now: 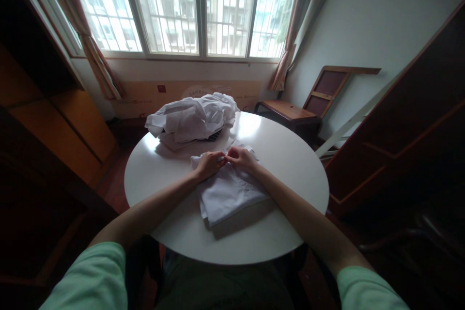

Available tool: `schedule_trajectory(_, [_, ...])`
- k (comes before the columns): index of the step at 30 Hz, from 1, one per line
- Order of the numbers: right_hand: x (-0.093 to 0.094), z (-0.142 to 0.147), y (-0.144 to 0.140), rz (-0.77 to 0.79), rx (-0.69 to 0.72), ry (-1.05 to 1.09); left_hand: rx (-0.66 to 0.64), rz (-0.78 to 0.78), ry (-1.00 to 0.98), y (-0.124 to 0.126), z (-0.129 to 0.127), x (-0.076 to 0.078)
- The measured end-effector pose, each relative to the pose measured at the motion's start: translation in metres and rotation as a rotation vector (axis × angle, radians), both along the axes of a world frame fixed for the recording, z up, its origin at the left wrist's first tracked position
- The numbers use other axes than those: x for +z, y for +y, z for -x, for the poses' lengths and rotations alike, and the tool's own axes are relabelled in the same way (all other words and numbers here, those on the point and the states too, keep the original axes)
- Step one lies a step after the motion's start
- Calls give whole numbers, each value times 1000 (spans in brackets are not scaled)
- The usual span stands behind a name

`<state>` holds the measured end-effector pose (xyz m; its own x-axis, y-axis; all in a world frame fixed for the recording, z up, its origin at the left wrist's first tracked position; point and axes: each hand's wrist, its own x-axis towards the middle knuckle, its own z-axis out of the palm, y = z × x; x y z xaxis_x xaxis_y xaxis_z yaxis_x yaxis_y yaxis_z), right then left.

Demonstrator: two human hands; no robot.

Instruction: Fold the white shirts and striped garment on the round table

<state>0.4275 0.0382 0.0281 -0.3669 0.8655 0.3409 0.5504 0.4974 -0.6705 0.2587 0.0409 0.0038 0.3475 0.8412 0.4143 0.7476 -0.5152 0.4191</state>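
A white garment (227, 193) lies partly folded on the round white table (290, 164), in front of me. My left hand (209, 163) and my right hand (240, 158) meet at its far edge, fingers curled, pinching the cloth there. The two hands nearly touch each other. Both forearms rest across the garment and the tabletop.
A loose pile of white clothes (192, 118) sits at the table's far side, with something dark under it. A wooden chair (308, 106) stands to the right by the wall. Dark wooden furniture flanks both sides. A barred window with curtains is behind the table.
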Motion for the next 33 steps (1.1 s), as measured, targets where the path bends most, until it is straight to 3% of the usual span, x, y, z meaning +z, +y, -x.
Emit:
schedule_trajectory(6, [0, -5, 3, -4, 48, -16, 5, -8, -9, -1, 0, 1])
schedule_trajectory(15, [-1, -9, 7, 202, 110, 182, -27, -4, -28, -1, 0, 4])
schedule_trajectory(25, [-4, -5, 7, 247, 0, 296, -54, 17, -40, -1, 1, 5])
schedule_trajectory(33, [0, 0, 1, 238, -80, 181, -14, 16, -5, -2, -1, 4])
